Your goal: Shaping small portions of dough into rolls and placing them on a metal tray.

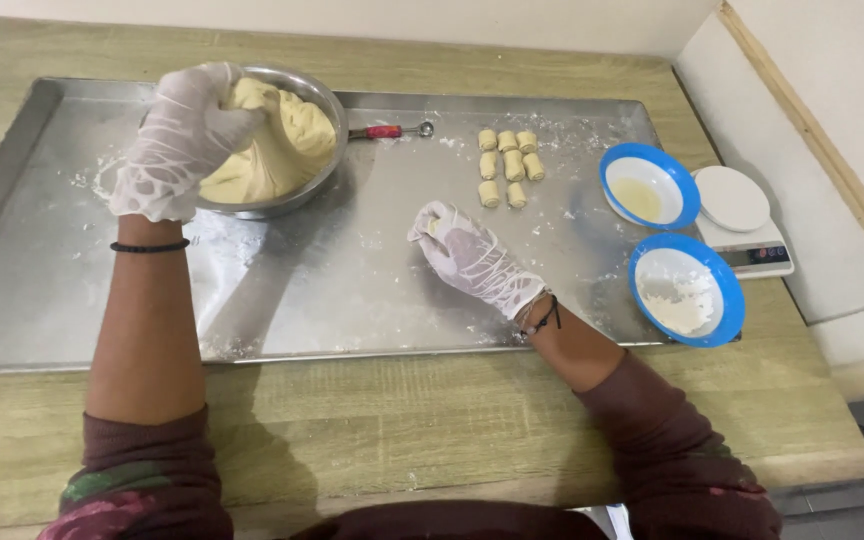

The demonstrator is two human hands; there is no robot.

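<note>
Dough [277, 150] fills the steel bowl [327, 100] at 11 o'clock on the floured tray [332, 290]; the gloved left hand [177, 140] pinches its near edge. At 4 o'clock from the bowl, the right hand [467, 255] curls closed around a small dough piece [435, 222]. Cut dough pieces [509, 165] lie at 1 o'clock.

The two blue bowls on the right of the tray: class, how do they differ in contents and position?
The far blue bowl holds a pale yellowish liquid; the near blue bowl holds white powder like flour. The far blue bowl sits beside the small white scale and closer to the dough pieces; the near blue bowl sits at the metal tray's front right corner. Both are round, blue-rimmed with white insides, similar in size, upright.
</note>
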